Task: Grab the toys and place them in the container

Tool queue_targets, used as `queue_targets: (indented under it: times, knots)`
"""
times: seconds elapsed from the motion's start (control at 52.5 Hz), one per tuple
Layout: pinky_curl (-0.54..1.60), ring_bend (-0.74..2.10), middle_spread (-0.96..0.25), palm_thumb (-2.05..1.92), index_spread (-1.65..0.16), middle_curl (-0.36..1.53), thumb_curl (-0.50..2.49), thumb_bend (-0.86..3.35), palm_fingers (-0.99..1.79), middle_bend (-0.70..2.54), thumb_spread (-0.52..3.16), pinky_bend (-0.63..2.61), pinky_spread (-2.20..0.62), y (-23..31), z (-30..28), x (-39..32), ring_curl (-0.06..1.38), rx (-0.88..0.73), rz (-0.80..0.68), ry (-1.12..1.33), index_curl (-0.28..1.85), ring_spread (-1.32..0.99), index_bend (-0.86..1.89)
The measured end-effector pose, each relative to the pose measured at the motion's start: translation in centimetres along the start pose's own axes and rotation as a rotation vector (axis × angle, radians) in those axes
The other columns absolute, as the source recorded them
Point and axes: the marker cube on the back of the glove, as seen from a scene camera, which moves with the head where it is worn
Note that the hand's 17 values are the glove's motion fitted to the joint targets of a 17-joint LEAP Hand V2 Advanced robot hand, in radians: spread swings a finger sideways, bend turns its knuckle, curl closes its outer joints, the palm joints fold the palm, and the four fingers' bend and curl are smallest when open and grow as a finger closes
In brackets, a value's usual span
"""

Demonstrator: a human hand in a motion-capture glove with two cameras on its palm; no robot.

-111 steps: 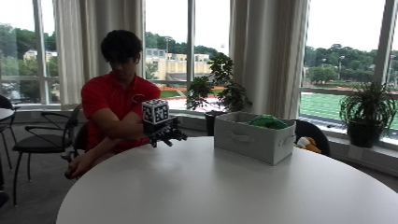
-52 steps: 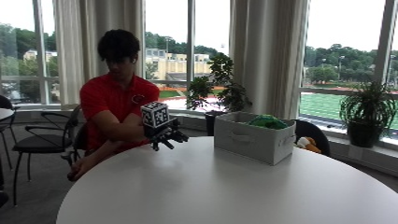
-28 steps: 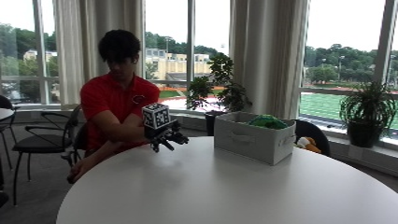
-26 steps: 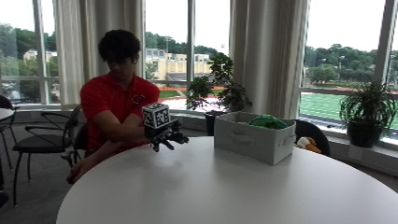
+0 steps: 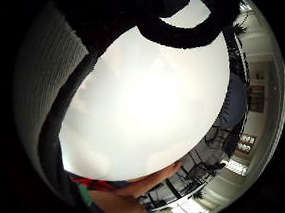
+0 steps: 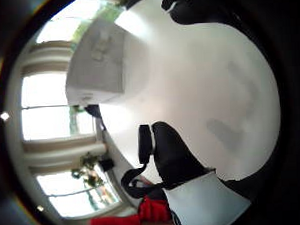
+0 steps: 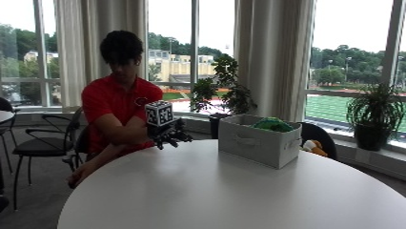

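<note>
- A person in a red shirt sits at about 10 o'clock of a big round white table.
- The right hand, in a black glove, hangs in the air over the table's far edge, just in front of the person's chest.
- Its fingers hang down, a bit apart and a bit bent. They hold nothing.
- A grey container stands on the table at about 1 o'clock, near the far edge. It is well apart from the hand, to the hand's 3 o'clock.
- A green toy pokes up out of the container.
- A yellow and orange toy sits behind the table's far edge, right beside the container.
- In the thumb side palm view, white table top lies between the hand and the container.
- The bare hand hangs below the table edge.
</note>
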Motion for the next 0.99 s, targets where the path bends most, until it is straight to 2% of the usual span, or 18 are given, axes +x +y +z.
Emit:
queue_targets:
  times: [0.991]
  knots:
    - [0.34,0.18,-0.11,0.0,-0.47,0.19,0.33,-0.02,-0.1,0.13,1.18,0.75,0.11,0.23,0.04,0.19,0.27,-0.004,-0.006,-0.097,0.45,-0.02,0.34]
